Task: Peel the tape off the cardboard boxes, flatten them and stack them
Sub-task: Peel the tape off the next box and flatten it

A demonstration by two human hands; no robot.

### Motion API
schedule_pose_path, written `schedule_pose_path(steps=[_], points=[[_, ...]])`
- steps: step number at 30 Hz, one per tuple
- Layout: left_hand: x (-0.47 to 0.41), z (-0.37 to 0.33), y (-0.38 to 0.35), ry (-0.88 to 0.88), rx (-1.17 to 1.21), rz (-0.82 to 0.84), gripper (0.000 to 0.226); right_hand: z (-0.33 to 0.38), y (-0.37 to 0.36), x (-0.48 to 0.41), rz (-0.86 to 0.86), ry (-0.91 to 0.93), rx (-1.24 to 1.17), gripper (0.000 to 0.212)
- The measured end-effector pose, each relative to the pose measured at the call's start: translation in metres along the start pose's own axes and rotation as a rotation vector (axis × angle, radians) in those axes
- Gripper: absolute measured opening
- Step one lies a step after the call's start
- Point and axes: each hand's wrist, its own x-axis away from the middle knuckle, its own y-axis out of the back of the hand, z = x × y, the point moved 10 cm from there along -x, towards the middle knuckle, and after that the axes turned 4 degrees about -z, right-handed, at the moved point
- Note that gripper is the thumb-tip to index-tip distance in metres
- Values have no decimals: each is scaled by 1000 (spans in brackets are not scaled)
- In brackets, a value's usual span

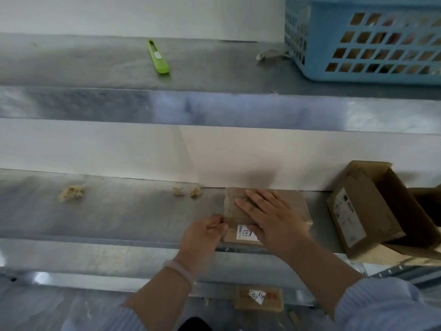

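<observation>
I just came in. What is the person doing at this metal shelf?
A person works on a flat cardboard box on the metal shelf. The right hand presses it down with straight fingers; the left hand pinches its left edge, as if peeling. An open box stands at the right, and a green cutter lies unused on the upper shelf.

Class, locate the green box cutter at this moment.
In the head view, the green box cutter lies on the upper metal ledge, left of centre, well left of the blue basket.
</observation>
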Motion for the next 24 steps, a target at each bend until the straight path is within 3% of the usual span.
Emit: schedule_pose_path(steps=[7,10,17,20,24], points=[[-14,-2,25,4,-2,-105,6,6,-5,-13,-18,-34,27,57],[-19,-10,33,-65,-85,-113,19,10,-7,-18,-19,-50,29,56],[-32,-12,20,-153,-255,59,22,6,-9,-18,-50,-52,15,57],[-34,4,11,-44,-144,169,16,6,-7,-18,-77,-54,6,57],[-35,1,10,66,222,259,21,5,-6,-19,-73,-77,-7,61]])
